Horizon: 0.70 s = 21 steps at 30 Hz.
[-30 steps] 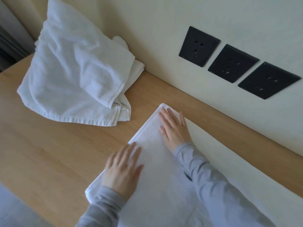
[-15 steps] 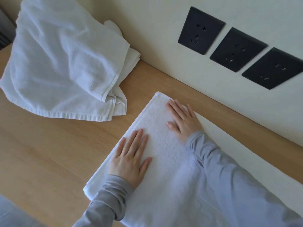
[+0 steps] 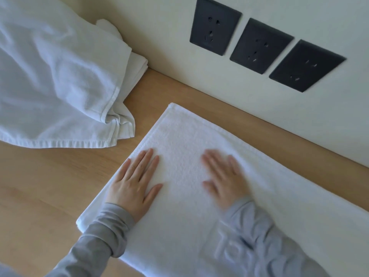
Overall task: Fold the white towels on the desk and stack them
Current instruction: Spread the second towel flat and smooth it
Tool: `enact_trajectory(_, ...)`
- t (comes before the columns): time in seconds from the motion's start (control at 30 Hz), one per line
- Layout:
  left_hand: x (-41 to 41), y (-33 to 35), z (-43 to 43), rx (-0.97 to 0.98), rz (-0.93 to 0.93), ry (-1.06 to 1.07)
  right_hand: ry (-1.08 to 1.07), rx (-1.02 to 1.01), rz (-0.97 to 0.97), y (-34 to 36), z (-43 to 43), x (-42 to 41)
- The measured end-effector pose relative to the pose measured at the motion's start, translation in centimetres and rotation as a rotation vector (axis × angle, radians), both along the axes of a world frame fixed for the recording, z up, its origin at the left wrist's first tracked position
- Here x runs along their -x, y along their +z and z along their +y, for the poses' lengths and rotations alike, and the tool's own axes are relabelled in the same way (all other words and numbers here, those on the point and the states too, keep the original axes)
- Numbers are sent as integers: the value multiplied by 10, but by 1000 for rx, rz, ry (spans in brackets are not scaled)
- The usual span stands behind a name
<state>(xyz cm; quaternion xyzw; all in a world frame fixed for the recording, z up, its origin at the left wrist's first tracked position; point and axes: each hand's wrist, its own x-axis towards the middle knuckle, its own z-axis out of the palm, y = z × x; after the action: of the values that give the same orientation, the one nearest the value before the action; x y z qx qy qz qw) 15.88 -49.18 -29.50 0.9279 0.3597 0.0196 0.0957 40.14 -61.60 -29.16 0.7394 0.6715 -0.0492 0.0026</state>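
left hand [image 3: 133, 188]; right hand [image 3: 223, 182] flat on towel [image 3: 179, 140] | embossed lettering [image 3: 224, 247] unreadable

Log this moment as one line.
flat towel: on desk; left hand: flat on it; right hand: flat on it, blurred; crumpled towel: apart, unfolded

A flat white terry towel [image 3: 183, 140] lies spread on the light wooden desk [image 3: 40, 196], its far edge near the cream wall [image 3: 159, 37]. The left hand [image 3: 133, 186] rests palm-down at the towel's left edge, fingers straight. The right hand [image 3: 223, 180], blurred, lies flat on the same towel, apart from the left. A crumpled white towel heap [image 3: 56, 76] sits at upper left, just beside the flat towel's corner. Three black rectangular wall sockets [image 3: 259, 46] stand in a row on the wall.
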Motion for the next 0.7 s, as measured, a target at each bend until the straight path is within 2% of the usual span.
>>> enact_trajectory(0.13,1,-1,0,-3,-3,-1,-528,66,3,0,-31,-106)
enact_trajectory(0.2,1,0,0,-2,4,1,-629,111,-12,1,-37,-122)
enact_trajectory(0.33,-1,2,-1,8,48,4,-631,93,-49,4,-37,-97)
enact_trajectory(0.43,-7,10,-4,24,44,54,-583,104,13,11,-47,-64)
enact_trajectory(0.53,-33,23,-22,32,-35,91,-405,22,65,19,-53,-11)
enact_trajectory(0.63,-60,24,-56,38,-41,-70,-128,-14,56,12,-60,48)
enact_trajectory(0.7,-64,20,-69,46,-8,-134,-30,20,46,6,-72,60)
